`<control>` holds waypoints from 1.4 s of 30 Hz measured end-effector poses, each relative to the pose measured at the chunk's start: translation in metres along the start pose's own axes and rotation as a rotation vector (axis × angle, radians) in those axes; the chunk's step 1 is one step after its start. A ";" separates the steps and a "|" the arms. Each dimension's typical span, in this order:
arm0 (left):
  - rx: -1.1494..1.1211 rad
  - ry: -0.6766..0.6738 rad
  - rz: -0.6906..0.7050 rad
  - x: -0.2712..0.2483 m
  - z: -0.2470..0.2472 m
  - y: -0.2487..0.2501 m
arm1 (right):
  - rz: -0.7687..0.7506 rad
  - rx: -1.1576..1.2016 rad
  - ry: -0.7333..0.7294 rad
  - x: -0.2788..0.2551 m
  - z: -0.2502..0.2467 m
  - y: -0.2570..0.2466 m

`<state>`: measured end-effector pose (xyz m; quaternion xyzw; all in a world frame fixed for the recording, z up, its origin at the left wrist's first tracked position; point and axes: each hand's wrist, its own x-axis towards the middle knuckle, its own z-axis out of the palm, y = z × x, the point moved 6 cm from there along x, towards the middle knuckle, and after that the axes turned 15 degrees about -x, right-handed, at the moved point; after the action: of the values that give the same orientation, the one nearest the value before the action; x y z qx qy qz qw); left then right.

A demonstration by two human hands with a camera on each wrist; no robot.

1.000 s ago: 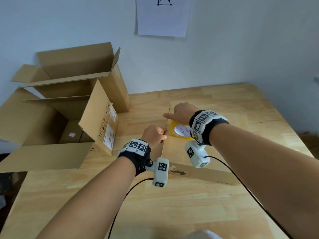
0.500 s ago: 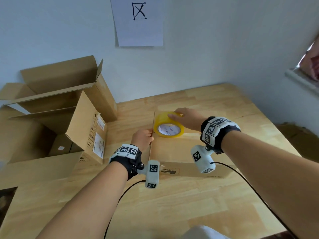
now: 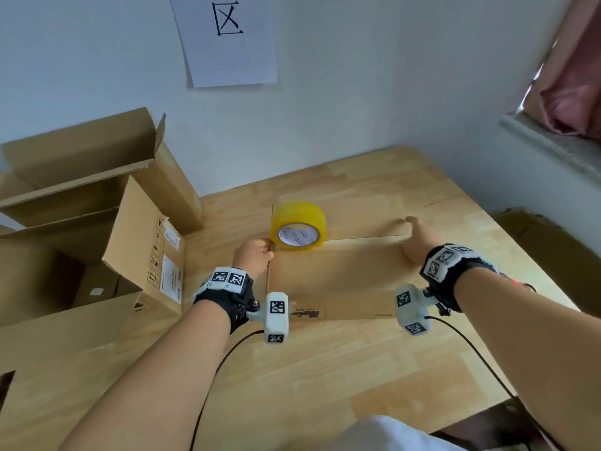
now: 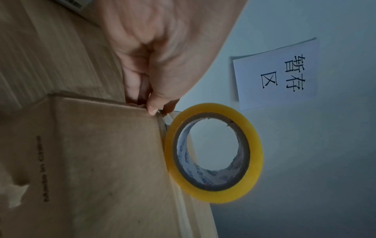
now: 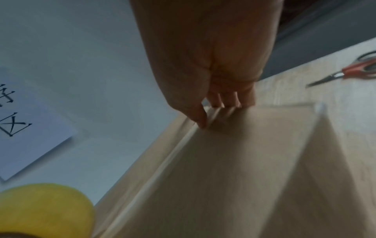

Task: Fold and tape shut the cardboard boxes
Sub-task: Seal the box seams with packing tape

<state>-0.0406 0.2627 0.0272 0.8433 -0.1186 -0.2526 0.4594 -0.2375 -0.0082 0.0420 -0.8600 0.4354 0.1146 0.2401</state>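
- Lying flat on the wooden table [image 3: 325,379]: one closed cardboard box [image 3: 335,271], centre seam running left to right.
- Tape roll [image 3: 298,225], yellow, stands on the box's left end, its free end drawn off to the box edge.
- Left hand [image 3: 254,257]: fingers curled, thumb and finger pinching the tape end against the box's left edge.
- Right hand [image 3: 418,240]: fingers fairly straight, resting on the box top at the right end of the seam, gripping nothing.
- Open boxes [image 3: 97,222], stacked at table's left.
- Scissors [image 5: 350,70], red-handled, on the table right of the box.
- Paper sign [image 3: 227,37] on the wall.
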 end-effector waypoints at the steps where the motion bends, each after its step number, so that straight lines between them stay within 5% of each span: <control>1: -0.024 -0.017 -0.016 0.004 -0.002 -0.003 | -0.037 -0.003 -0.013 0.000 -0.003 -0.002; 7: -0.053 -0.049 -0.002 0.030 -0.016 -0.007 | -0.118 -0.011 -0.221 -0.012 0.002 -0.011; 13: -0.255 0.064 -0.042 0.042 -0.032 -0.015 | -0.127 0.001 -0.232 -0.020 0.016 -0.028; 17: -0.067 0.081 -0.027 0.034 -0.033 -0.018 | -0.144 -0.009 -0.227 -0.019 0.019 -0.032; 24: 0.062 -0.075 -0.197 0.007 -0.017 -0.022 | -0.154 -0.005 -0.233 -0.022 0.019 -0.033; 28: 0.136 -0.052 -0.130 0.013 -0.020 -0.021 | -0.146 0.033 -0.245 -0.028 0.025 -0.037; 32: 0.457 0.015 0.025 0.021 -0.023 -0.006 | -0.190 0.075 -0.289 -0.032 0.037 -0.045; 42: 0.613 -0.023 -0.090 0.023 -0.001 -0.016 | -0.244 -0.178 -0.363 -0.035 0.033 -0.064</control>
<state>-0.0214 0.2618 0.0069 0.9439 -0.1570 -0.2349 0.1708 -0.2069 0.0650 0.0478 -0.8893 0.2661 0.2754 0.2500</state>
